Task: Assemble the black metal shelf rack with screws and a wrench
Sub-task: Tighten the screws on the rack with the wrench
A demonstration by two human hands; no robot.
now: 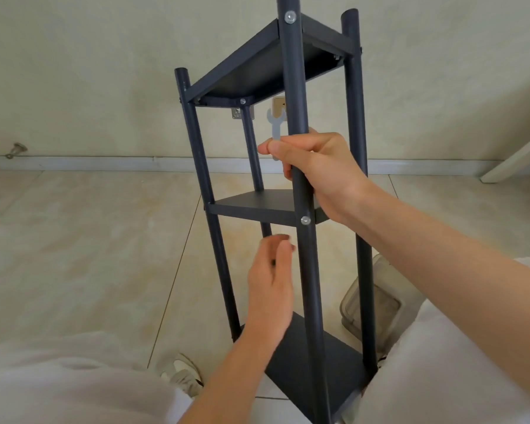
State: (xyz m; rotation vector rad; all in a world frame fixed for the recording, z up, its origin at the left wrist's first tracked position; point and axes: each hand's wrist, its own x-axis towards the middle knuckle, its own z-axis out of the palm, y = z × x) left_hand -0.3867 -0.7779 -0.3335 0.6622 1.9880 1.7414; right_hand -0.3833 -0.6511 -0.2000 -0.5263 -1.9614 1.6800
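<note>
The black metal shelf rack stands upright between my knees, with three shelves fixed to four round posts. Silver screw heads show on the nearest post at the middle and top shelves. My right hand grips that post above the middle shelf and also holds a small grey wrench that sticks up from its fingers. My left hand hovers blurred below the middle shelf, left of the nearest post, fingers loosely curled; I cannot tell whether it holds anything.
A clear plastic box lies on the tiled floor right of the rack, behind a rear post. My white-trousered knees flank the rack, and a shoe shows at the bottom. A wall and skirting board run behind.
</note>
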